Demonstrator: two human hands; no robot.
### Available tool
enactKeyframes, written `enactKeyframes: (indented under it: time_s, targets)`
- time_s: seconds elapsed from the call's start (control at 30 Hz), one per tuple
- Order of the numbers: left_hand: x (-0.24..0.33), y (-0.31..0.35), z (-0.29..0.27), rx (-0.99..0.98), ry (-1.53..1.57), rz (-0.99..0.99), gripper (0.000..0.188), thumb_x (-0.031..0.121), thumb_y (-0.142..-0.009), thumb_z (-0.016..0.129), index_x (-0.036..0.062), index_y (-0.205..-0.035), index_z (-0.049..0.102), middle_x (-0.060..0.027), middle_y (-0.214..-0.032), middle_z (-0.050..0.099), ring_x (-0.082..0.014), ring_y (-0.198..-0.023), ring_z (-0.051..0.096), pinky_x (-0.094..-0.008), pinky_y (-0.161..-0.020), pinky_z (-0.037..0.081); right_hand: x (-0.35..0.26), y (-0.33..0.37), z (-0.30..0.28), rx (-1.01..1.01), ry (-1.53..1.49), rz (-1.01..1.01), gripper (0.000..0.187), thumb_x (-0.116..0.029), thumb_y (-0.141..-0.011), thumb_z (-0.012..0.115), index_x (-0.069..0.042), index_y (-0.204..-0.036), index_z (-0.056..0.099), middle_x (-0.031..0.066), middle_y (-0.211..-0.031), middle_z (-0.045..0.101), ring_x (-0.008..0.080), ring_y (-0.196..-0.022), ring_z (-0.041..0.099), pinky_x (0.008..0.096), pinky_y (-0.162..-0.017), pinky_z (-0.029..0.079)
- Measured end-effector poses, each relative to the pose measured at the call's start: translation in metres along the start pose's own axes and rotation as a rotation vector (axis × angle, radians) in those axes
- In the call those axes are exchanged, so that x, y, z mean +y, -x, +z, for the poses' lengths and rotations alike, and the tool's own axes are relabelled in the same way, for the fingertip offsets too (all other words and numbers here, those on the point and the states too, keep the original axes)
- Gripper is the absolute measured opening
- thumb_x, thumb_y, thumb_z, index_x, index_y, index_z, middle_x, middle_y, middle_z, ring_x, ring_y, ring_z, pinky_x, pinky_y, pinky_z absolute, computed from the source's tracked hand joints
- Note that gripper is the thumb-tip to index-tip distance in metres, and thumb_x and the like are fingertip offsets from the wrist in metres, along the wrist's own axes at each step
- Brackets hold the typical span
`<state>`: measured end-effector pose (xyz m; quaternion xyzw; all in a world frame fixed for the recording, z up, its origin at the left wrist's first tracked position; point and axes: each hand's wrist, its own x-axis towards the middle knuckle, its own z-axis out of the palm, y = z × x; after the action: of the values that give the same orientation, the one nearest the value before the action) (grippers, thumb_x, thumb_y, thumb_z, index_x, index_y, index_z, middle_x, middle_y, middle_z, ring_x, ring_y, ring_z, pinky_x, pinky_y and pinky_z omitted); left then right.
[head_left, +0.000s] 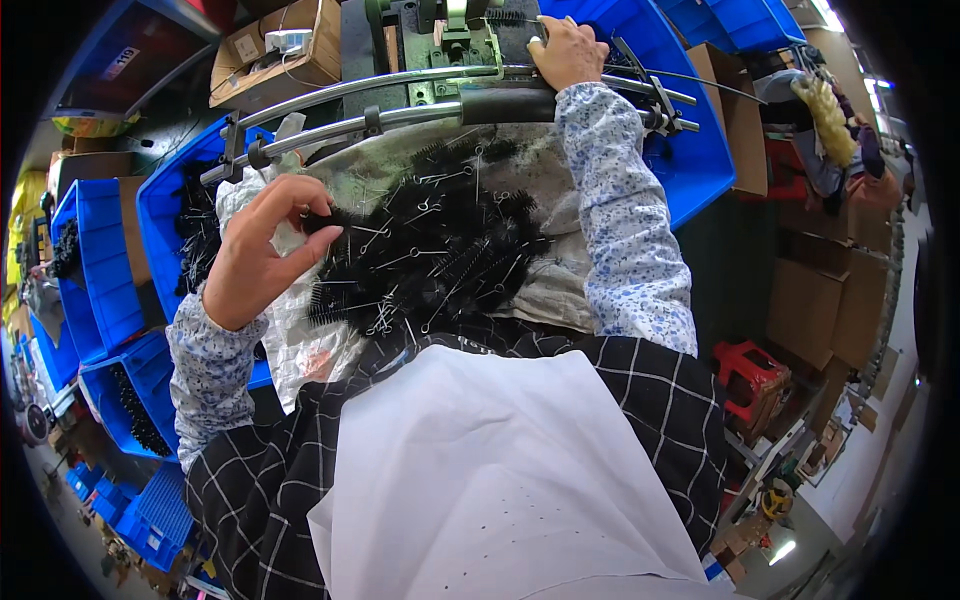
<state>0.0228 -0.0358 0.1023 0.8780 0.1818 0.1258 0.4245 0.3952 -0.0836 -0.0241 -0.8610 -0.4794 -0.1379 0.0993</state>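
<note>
A pile of black twisted-wire brushes with looped metal ends lies on a pale cloth in front of me. At the pile's left edge, my left hand pinches the bristled end of a black brush between thumb and fingers. My right hand is at the right side of a greenish metal machine, fingers curled in. A thin wire end runs to its fingertips from another bristled brush; the exact grip is partly hidden.
Curved metal rails cross between me and the machine. Blue bins stand at the left and right. A cardboard box sits at the back left, and a red stool stands to my right.
</note>
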Motion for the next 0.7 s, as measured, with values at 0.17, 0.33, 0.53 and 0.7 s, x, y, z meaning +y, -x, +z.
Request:
enactKeyframes:
  time_s: [0.17,0.33,0.53,0.7]
  targets:
    - [0.003,-0.009,-0.003,0.016,0.010,0.039,0.023,0.002,-0.073,0.067,0.0033,-0.090,0.052,-0.0053,-0.091,0.056,-0.0142,-0.075,0.052,-0.0248,-0.066,0.044,-0.020,-0.002,0.005,-0.007,-0.052,-0.011,0.039,-0.026,-0.073,0.060,-0.014,-0.110,0.060,0.0080,-0.108,0.061,0.0260,-0.109,0.052,0.0461,-0.083,0.039]
    - [0.009,-0.012,-0.006,0.016,-0.005,0.032,0.023,0.001,-0.073,0.067,0.0031,-0.090,0.052,-0.0060,-0.094,0.056,-0.0146,-0.079,0.053,-0.0251,-0.070,0.045,-0.059,-0.006,-0.006,-0.004,0.002,-0.034,0.025,-0.025,-0.074,0.058,-0.011,-0.093,0.064,0.0053,-0.094,0.064,0.0245,-0.098,0.057,0.0453,-0.077,0.040]
    - [0.012,-0.015,-0.010,0.002,-0.016,0.017,0.023,-0.002,-0.073,0.065,0.0029,-0.092,0.052,-0.0083,-0.100,0.056,-0.0156,-0.088,0.054,-0.0264,-0.078,0.044,-0.070,-0.003,-0.008,0.050,0.042,-0.076,0.019,-0.026,-0.074,0.058,-0.013,-0.086,0.063,0.0033,-0.086,0.065,0.0232,-0.092,0.058,0.0446,-0.076,0.036]
    - [0.003,-0.008,-0.013,0.142,-0.035,0.095,0.022,-0.004,-0.073,0.060,0.0025,-0.092,0.051,-0.0083,-0.099,0.055,-0.0157,-0.084,0.055,-0.0259,-0.072,0.045,-0.032,-0.002,-0.009,0.051,0.002,-0.053,0.032,-0.028,-0.073,0.060,-0.016,-0.102,0.064,0.0050,-0.097,0.064,0.0231,-0.099,0.056,0.0438,-0.080,0.037]
